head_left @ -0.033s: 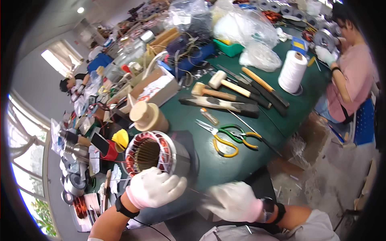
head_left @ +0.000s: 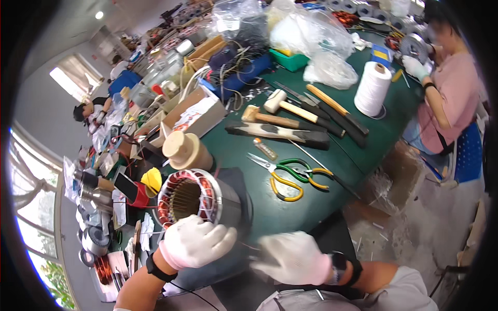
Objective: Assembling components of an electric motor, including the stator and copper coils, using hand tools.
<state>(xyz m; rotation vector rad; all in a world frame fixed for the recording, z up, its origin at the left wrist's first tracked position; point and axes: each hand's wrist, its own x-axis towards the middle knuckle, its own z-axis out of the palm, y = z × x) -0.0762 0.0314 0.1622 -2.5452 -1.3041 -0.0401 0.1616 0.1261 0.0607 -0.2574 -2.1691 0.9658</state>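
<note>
A motor stator (head_left: 224, 199), a grey metal cylinder ringed with red-brown windings and white lacing, stands at the near left of the bench. My left hand (head_left: 196, 242), in a white glove, rests against its near rim with the fingers curled closed. A thin wire (head_left: 248, 245) runs from those fingers toward my right hand (head_left: 295, 257). That hand is gloved too and hovers to the right of the stator, its closed fingers smeared by motion around the wire's end. The wire's exact grip is hard to see.
Green-handled scissors (head_left: 290, 179) and yellow-handled pliers (head_left: 314, 175) lie right of the stator. Beyond are mallets (head_left: 282, 103), a white thread cone (head_left: 372, 90) and a wooden spool (head_left: 187, 150). A phone (head_left: 125, 185) stands at left; a co-worker (head_left: 454, 88) sits at right.
My right hand has shifted slightly left and up, still blurred. My left hand stays at the stator's rim. The whole scene sits slightly farther left in the picture.
</note>
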